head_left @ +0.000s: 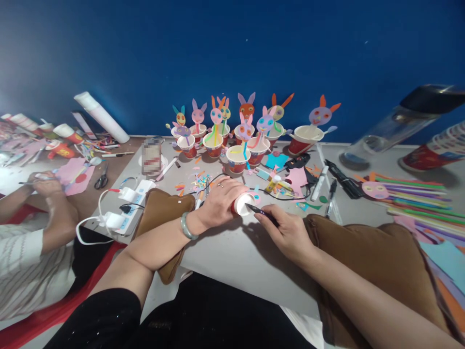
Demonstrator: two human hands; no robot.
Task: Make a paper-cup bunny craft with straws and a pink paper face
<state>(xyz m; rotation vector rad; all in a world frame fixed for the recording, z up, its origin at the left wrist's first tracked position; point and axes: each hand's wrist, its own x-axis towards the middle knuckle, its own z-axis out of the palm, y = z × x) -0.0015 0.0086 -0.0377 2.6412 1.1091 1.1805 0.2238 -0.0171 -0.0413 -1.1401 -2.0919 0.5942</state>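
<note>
My left hand (222, 203) is wrapped round a paper cup (244, 204), which lies tilted with its white round end toward me. In my right hand (286, 228) is a slim black craft knife (257, 209), its pointed tip at the white end of the cup. Whether the tip has pierced it I cannot tell. Just behind the cup shows a small pink paper piece (256, 198) with a blue-green eye. Further back stand several red-and-white paper cups (238, 157) with paper rabbit heads (245, 130) and coloured strips.
Brown cushions (370, 261) lie on both sides. At left are a white power strip (140, 203) with cables and a co-worker's hands (47, 184). Paper scraps (201, 182), a glue stick (273, 184) and markers (319, 184) lie behind. A clear bottle (392, 131) and coloured strips (417, 194) are right.
</note>
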